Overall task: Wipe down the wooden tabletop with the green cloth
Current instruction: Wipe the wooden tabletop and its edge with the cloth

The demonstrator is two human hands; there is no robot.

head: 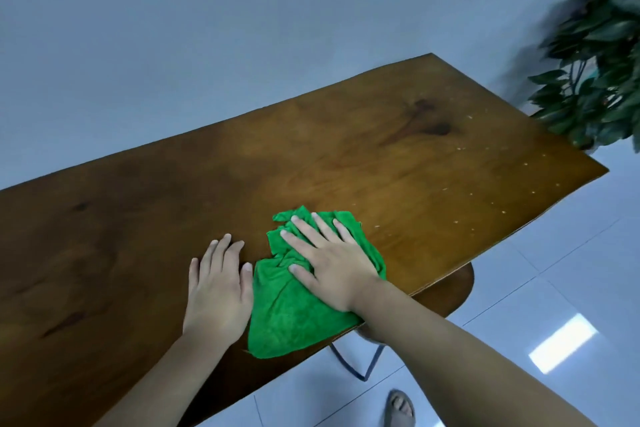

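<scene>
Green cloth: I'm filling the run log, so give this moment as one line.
right hand flat on green cloth | left hand flat on tabletop beside cloth | pale specks right of cloth

Head view: looks steeply down, close over tilted tabletop.

One table. One green cloth. Two hands: left hand, right hand. One plant. One stool. One sandalled foot.
</scene>
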